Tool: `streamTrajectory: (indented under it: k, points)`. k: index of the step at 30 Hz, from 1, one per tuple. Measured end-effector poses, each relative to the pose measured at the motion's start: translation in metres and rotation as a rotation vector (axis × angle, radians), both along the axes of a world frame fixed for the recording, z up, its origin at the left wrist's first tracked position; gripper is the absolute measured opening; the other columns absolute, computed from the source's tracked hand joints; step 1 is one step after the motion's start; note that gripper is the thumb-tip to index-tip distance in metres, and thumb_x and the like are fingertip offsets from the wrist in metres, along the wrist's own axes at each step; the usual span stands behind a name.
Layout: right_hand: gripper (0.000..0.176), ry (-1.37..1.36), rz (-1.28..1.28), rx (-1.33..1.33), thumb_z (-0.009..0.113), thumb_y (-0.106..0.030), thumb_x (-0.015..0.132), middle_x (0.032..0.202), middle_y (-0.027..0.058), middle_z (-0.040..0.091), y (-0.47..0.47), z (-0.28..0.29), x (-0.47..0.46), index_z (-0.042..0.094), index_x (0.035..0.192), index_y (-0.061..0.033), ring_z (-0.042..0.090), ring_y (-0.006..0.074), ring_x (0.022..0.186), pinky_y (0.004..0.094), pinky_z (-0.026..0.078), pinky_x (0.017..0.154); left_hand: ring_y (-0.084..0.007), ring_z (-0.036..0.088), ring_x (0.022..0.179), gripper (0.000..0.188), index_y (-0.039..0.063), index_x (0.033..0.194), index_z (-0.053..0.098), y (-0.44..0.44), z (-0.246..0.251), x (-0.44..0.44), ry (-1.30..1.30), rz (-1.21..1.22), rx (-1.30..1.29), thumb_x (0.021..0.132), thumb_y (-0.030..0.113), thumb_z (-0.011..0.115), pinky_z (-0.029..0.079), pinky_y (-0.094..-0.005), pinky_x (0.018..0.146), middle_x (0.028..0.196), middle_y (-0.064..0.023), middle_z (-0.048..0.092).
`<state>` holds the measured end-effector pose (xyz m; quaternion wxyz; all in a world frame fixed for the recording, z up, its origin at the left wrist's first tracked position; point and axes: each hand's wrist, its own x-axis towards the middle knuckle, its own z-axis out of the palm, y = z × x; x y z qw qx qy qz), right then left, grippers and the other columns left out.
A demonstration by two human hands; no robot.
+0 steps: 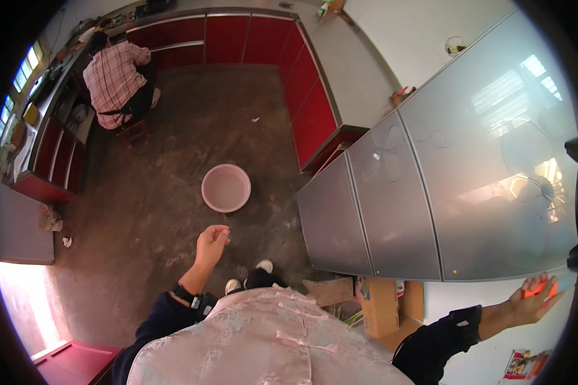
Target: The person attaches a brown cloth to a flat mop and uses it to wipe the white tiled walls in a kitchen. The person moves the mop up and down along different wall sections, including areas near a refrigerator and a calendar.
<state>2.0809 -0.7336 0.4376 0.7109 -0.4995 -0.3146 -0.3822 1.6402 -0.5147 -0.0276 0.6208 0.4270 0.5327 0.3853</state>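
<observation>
My left hand [213, 244] is above the floor, its fingers loosely curled in and nothing visible in them. Just beyond it, a pink plastic basin [226, 188] sits on the concrete floor [173, 202], with a pale inside that may be water. Far out to the right, my right hand [532, 301] grips a small orange object [539, 289], too small and partly covered to name. That hand is by the edge of the tall silver-grey refrigerator [395, 202], near its upper end; whether it touches the refrigerator I cannot tell.
A person [118, 82] in a checked shirt sits on a low red stool [135, 133] at the left cabinets. Red cabinets [226, 38] line the far wall under a countertop [351, 62]. A cardboard box [378, 308] and a wooden board [330, 291] stand beside the refrigerator.
</observation>
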Motion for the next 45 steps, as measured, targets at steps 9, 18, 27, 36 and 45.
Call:
streamTrajectory:
  k: [9, 18, 27, 36, 45]
  points:
    - [0.058, -0.094, 0.090, -0.044, 0.065, 0.000, 0.088, 0.087, 0.0234, 0.058, 0.077, 0.027, 0.048, 0.040, 0.139, 0.0034, 0.052, 0.0203, 0.058, 0.0238, 0.041, 0.046, -0.0126, 0.065, 0.075, 0.020, 0.001, 0.111, 0.061, 0.078, 0.006, 0.023, 0.007, 0.008, -0.153, 0.094, 0.011, 0.057, 0.050, -0.0235, 0.066, 0.094, -0.0066, 0.068]
    - [0.066, -0.085, -0.052, 0.081, 0.063, -0.005, 0.088, 0.079, 0.0077, 0.061, 0.200, 0.047, 0.007, 0.035, 0.148, -0.0123, 0.050, 0.0103, 0.050, 0.0213, 0.039, 0.038, -0.0108, 0.055, 0.055, 0.015, 0.002, 0.085, 0.065, 0.238, -0.058, 0.014, 0.067, -0.050, 0.079, 0.089, 0.016, 0.063, 0.044, -0.0267, 0.049, 0.066, -0.0025, 0.061]
    - [0.077, 0.065, 0.171, 0.075, 0.058, 0.000, 0.088, 0.067, 0.0043, 0.050, 0.293, 0.079, -0.029, 0.020, 0.153, -0.0182, 0.045, 0.0113, 0.042, 0.0261, 0.037, 0.034, -0.0125, 0.060, 0.071, 0.020, 0.002, 0.106, 0.064, 0.362, -0.049, 0.086, -0.149, -0.213, 0.066, 0.092, 0.016, 0.062, 0.051, -0.0281, 0.062, 0.085, -0.0053, 0.066]
    - [0.074, -0.036, 0.343, -0.001, 0.053, 0.004, 0.089, 0.069, 0.0060, 0.050, 0.355, 0.102, -0.001, 0.020, 0.152, -0.0132, 0.044, 0.0101, 0.042, 0.0247, 0.036, 0.033, -0.0136, 0.062, 0.072, 0.021, 0.001, 0.109, 0.062, 0.361, -0.024, 0.239, -0.293, -0.415, 0.117, 0.093, 0.015, 0.061, 0.051, -0.0259, 0.059, 0.088, -0.0074, 0.066]
    - [0.078, -0.028, 0.475, -0.078, 0.056, 0.003, 0.088, 0.071, 0.0079, 0.052, 0.420, 0.117, 0.018, 0.014, 0.153, -0.0081, 0.047, 0.0122, 0.044, 0.0277, 0.039, 0.034, -0.0127, 0.062, 0.071, 0.021, -0.001, 0.108, 0.062, 0.394, 0.014, 0.280, -0.318, -0.536, 0.218, 0.094, 0.014, 0.061, 0.052, -0.0246, 0.062, 0.083, -0.0073, 0.067]
